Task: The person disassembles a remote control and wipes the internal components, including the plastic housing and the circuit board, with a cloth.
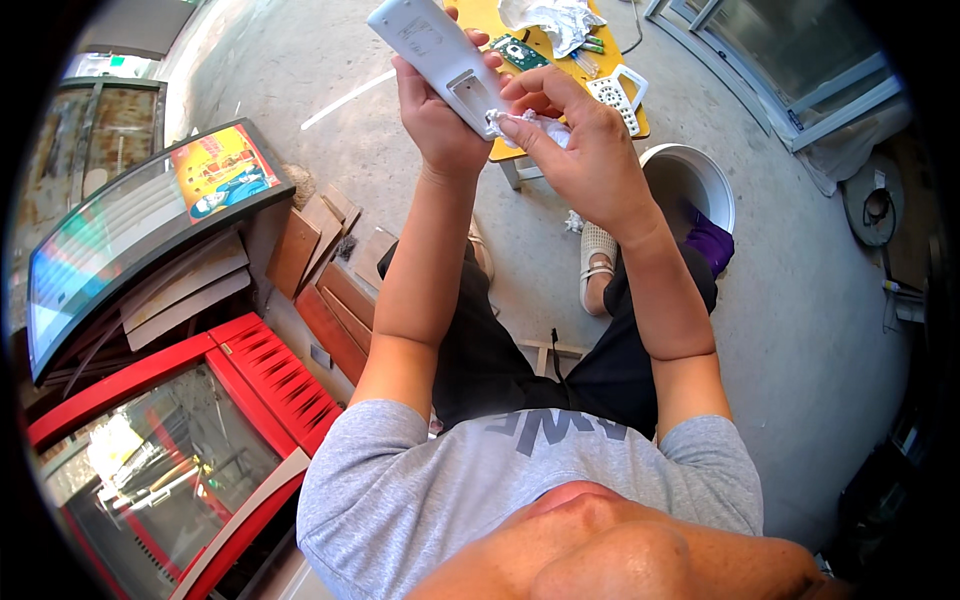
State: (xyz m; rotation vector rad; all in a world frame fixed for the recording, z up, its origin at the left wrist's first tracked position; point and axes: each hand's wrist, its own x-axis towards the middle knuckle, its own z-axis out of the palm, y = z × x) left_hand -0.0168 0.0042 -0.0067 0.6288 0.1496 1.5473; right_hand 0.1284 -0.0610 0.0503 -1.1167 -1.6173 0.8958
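Observation:
My left hand [445,130] is wrapped round a white remote control casing [425,42], held tilted with its back side up. The recess of its battery compartment [468,88] lies uncovered. In my right hand [595,145], a crumpled white tissue [553,130] is pinched between thumb and fingers. The tissue touches the casing's lower end. Just beyond my hands, a green circuit board [518,52] lies on a small yellow table [487,14]. A white perforated remote face piece [613,103] and a white frame-like piece [632,80] lie at its right edge.
Green batteries [593,44] and crumpled white wrapping [552,20] lie on the table. To its right stands a white bucket [722,180] with a purple cloth [710,243] by it. A red glass-fronted cabinet [270,375] and wooden boards [335,320] are at left. A tissue scrap [574,221] lies on the floor.

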